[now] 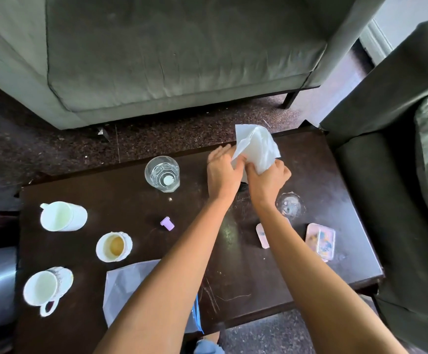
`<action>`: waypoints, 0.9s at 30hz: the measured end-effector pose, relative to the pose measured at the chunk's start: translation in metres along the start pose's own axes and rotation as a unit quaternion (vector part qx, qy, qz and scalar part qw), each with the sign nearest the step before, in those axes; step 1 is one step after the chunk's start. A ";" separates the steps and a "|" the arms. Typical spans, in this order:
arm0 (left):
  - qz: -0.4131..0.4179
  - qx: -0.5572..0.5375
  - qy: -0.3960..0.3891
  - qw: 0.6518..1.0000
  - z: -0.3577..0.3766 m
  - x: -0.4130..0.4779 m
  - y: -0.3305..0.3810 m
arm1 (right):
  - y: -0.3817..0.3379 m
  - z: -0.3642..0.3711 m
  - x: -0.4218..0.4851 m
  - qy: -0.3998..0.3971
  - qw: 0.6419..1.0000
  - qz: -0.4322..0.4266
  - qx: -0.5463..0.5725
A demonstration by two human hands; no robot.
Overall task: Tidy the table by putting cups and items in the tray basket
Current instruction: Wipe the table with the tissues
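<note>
Both hands meet at the far side of the dark table. My left hand and my right hand both grip a crumpled white tissue, held above the tabletop. A clear glass stands left of the hands. Three white cups sit at the left: one upright, one with brown residue inside, one with a handle. A small purple cap lies mid-table. No tray basket is in view.
A clear glass lid or dish lies right of my right forearm. Two pink-edged cases lie at the right. A white paper lies under my left forearm. A grey sofa stands beyond the table, another seat at right.
</note>
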State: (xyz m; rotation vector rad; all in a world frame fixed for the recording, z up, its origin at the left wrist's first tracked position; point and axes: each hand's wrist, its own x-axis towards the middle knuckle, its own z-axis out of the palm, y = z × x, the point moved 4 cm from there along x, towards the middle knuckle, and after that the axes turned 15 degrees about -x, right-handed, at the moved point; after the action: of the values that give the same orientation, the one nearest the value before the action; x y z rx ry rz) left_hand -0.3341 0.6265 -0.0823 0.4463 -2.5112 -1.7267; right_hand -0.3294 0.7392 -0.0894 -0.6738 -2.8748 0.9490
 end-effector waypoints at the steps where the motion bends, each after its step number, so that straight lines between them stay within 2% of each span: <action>1: -0.001 0.034 0.023 0.999 -0.003 0.000 -0.002 | 0.002 0.002 0.001 0.005 1.000 0.009 -0.018; 4: -0.002 0.062 0.061 0.996 -0.010 -0.002 -0.003 | 0.002 0.005 0.001 0.019 0.999 0.005 -0.040; 10: 0.023 0.123 0.027 0.992 -0.006 -0.006 -0.011 | 0.000 0.016 -0.001 0.033 0.988 -0.086 -0.122; 14: 0.007 0.132 0.036 0.991 -0.007 -0.007 -0.015 | 0.004 0.018 -0.001 0.005 0.988 -0.076 -0.133; 20: 0.005 0.109 0.058 0.992 -0.013 0.006 -0.003 | -0.001 0.005 0.005 0.066 0.987 -0.079 -0.126; 27: -0.052 0.124 0.027 0.991 -0.005 -0.006 -0.012 | 0.007 0.015 0.007 0.013 0.978 -0.088 -0.190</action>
State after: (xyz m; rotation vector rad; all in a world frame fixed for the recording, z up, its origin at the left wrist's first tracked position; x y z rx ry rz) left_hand -0.3249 0.6195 -0.0911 0.6412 -2.7188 -1.4132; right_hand -0.3355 0.7387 -0.1057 -0.4311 -3.0541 0.3685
